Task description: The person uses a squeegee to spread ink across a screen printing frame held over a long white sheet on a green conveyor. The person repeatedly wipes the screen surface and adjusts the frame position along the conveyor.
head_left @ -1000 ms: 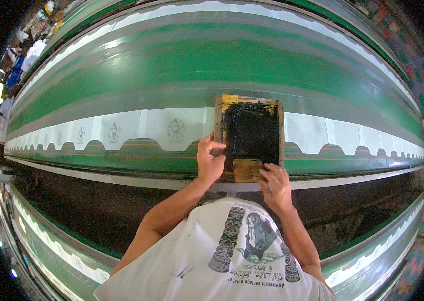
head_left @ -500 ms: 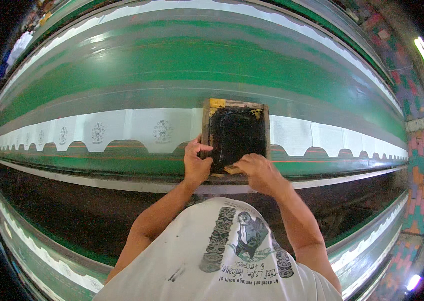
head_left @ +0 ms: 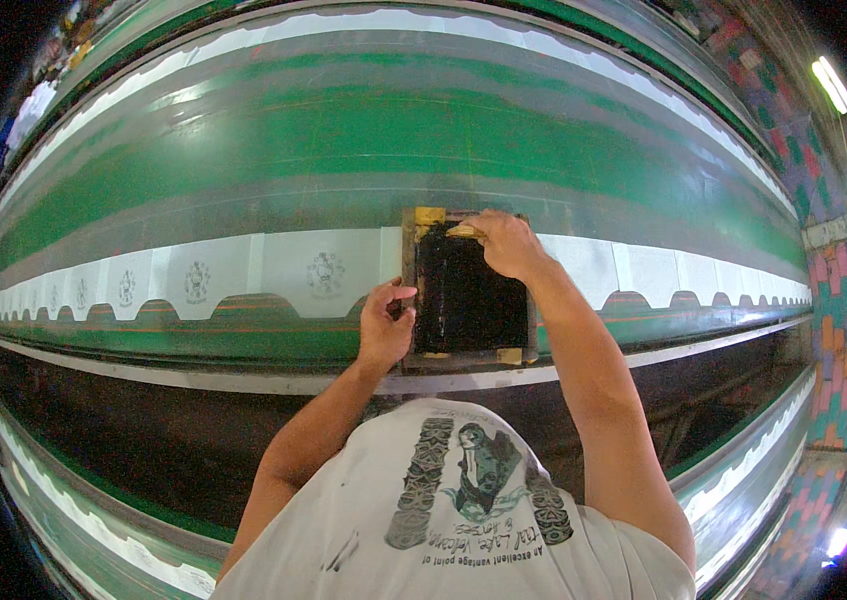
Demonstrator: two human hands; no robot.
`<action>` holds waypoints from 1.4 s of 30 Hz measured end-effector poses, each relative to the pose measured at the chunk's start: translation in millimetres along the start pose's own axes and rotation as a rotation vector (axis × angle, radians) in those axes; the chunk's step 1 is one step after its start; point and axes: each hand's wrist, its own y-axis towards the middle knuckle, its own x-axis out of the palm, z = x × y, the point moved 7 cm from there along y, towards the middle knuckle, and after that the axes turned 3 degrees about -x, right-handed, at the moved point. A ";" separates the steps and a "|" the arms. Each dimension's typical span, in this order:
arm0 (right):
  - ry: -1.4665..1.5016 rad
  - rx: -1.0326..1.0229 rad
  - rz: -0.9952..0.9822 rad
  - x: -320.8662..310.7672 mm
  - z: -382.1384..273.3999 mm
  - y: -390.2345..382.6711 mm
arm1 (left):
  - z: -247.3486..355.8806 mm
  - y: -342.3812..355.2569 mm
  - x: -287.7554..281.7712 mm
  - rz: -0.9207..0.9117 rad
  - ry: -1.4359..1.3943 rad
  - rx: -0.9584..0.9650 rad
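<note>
Right hand (head_left: 505, 242) holds squeegee (head_left: 463, 231), mid-picture; left hand (head_left: 386, 322) at screen frame (head_left: 453, 361), grip unclear. I judge frame stiff, slick inside; take sides.

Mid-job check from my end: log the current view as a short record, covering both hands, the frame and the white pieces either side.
Left hand: at the left edge of the wooden frame; firmness of hold unclear
Right hand: holding a tan tool near the frame's far end
Frame interior: black
Pieces left of frame: white, several showing dark round designs
Pieces right of frame: white, no design visible
Surface: long green table
Under frame: hidden
</note>
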 end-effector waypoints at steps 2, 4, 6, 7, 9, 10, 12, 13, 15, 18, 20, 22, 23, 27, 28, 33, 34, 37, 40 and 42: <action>-0.012 0.018 -0.036 0.0 -4.9 -1.0 | -7.3 -0.2 -1.2 -0.006 0.037 0.046; -0.021 0.010 -0.070 4.5 -12.8 -7.2 | -19.2 2.5 -2.5 0.003 0.016 0.100; 0.014 0.020 -0.108 5.7 -23.3 -24.0 | -21.8 1.0 1.2 -0.010 -0.046 0.072; 0.032 0.025 -0.128 9.5 -28.1 -34.0 | -25.8 0.4 1.6 -0.019 -0.095 0.022; 0.037 0.010 -0.086 12.7 -38.3 -60.8 | -12.8 0.4 3.1 -0.025 -0.115 0.002; 0.023 0.003 -0.093 13.1 -48.1 -71.9 | -3.7 -0.8 1.9 -0.013 -0.085 0.026; 0.013 -0.009 -0.096 16.5 -62.8 -95.1 | 2.2 0.1 3.0 -0.001 0.003 0.075; 0.021 -0.020 -0.096 21.7 -67.9 -106.3 | 1.7 1.3 1.7 0.005 0.062 0.097; 0.014 -0.016 -0.086 25.3 -79.9 -126.3 | 5.0 0.6 2.4 0.017 0.123 0.120; -0.019 0.023 -0.087 25.5 -97.4 -148.0 | 8.5 -1.4 2.4 0.060 0.159 0.151; -0.001 0.013 -0.071 24.2 -104.4 -155.8 | 4.8 -7.3 5.6 0.105 0.229 0.209; 0.012 0.033 -0.101 27.4 -103.9 -162.8 | 8.0 -11.7 10.8 0.107 0.260 0.207; 0.025 0.010 -0.084 25.3 -105.1 -165.5 | 13.0 -12.2 12.6 0.110 0.279 0.208; 0.112 -0.008 0.046 15.2 -89.2 -186.2 | 3.2 -14.4 16.3 0.120 0.388 0.178; 0.108 -0.011 0.140 9.0 -81.1 -192.9 | 1.6 -14.5 15.4 0.131 0.360 0.190; 0.231 0.331 0.401 -5.7 -11.1 -242.1 | 37.5 -20.5 25.2 0.164 0.291 0.214; 0.328 0.387 0.421 -7.3 4.2 -253.7 | 44.2 -22.5 34.5 0.155 0.278 0.227; 0.441 0.390 0.452 -16.7 44.1 -283.6 | 64.0 -26.4 80.1 0.141 0.245 0.315; 0.477 0.365 0.475 -30.8 82.5 -307.8 | 67.9 -29.5 135.0 0.130 0.244 0.368; 0.459 0.351 0.540 -39.4 112.6 -328.5 | 69.9 -33.4 172.8 0.140 0.236 0.386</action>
